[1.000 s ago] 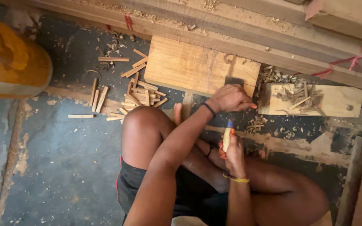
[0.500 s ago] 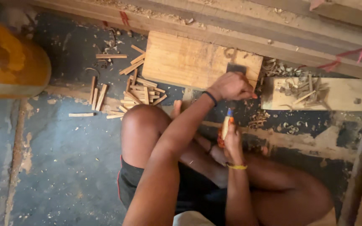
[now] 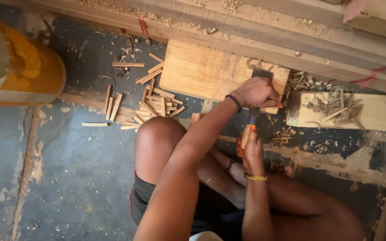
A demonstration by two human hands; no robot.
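On the dark floor [image 3: 68, 178], a person is seen seated with knees bent, working low over a flat wooden board [image 3: 206, 73]. At the board's right end, the left hand [image 3: 258, 92] is pressed down with its fingers closed on a dark flat blade [image 3: 262, 73], probably to pin it steady against the wood. Just below, near the board's front edge, the right hand [image 3: 252, 149] is wrapped shut around an orange-handled tool [image 3: 245, 136], held upright with its tip aimed towards the blade; the tip itself is hidden by the left hand, so the kind of tool cannot be told. A heap of short split wood sticks [image 3: 155, 105] is scattered left of the board, within easy reach, likely pieces cut off. A second, paler wooden block [image 3: 371, 114] lies to the right with curled shavings [image 3: 331, 105] piled on it. Long timber beams [image 3: 246, 27] run across the top, the board butted against them, seemingly as a stop. A yellow cylindrical container [image 3: 18, 71] is seen lying at the far left, well apart.
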